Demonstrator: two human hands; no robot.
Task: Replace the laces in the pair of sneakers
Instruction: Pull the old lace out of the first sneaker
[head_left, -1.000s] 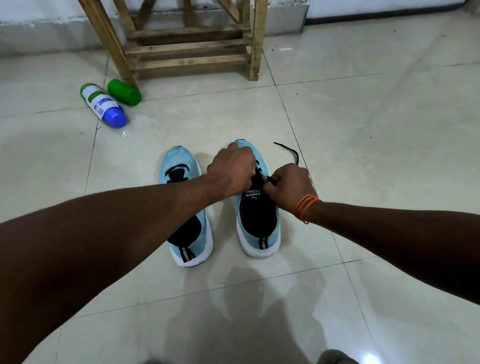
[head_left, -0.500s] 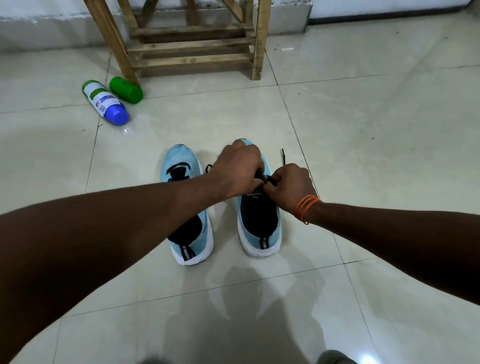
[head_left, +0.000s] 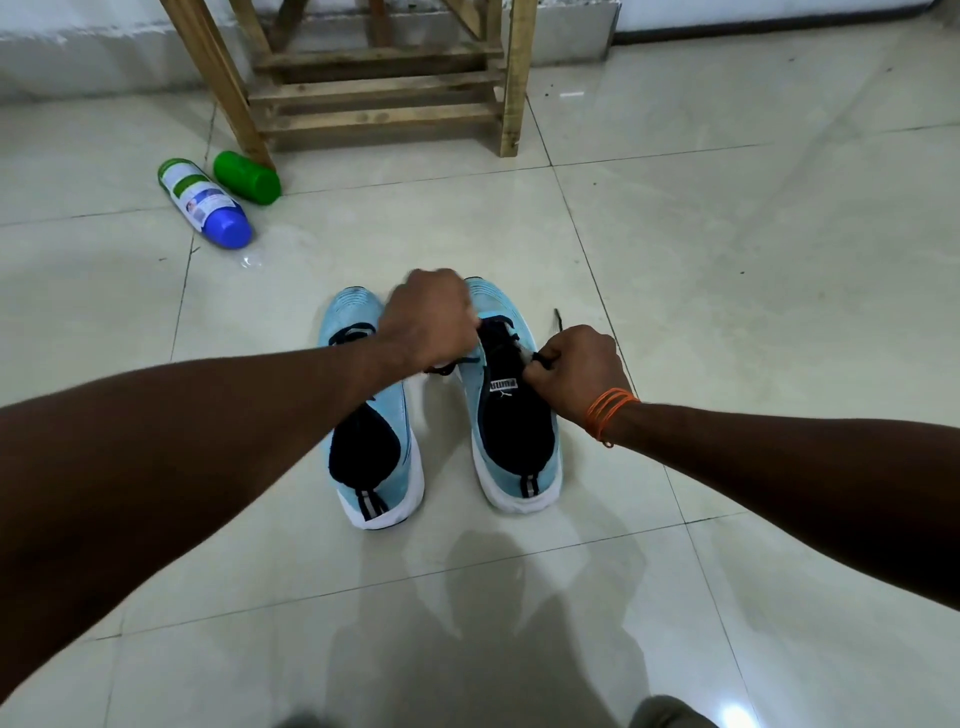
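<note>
Hands: pulled further apart than half a second ago.
Right hand (head_left: 574, 374): pinching the black lace (head_left: 558, 318) at the right sneaker (head_left: 514, 447) tongue.
Left hand (head_left: 431, 317): curled round its other strand, blurred.
Risk: uneven tugging drags one end out.

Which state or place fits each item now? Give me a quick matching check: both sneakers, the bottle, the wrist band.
1 right sneaker
2 left sneaker
3 blue-capped bottle
4 orange band

A lying on the floor
B on the right wrist
C its lace pinched by the right hand
D partly hidden by the left forearm

Pairs: 1-C, 2-D, 3-A, 4-B
</note>
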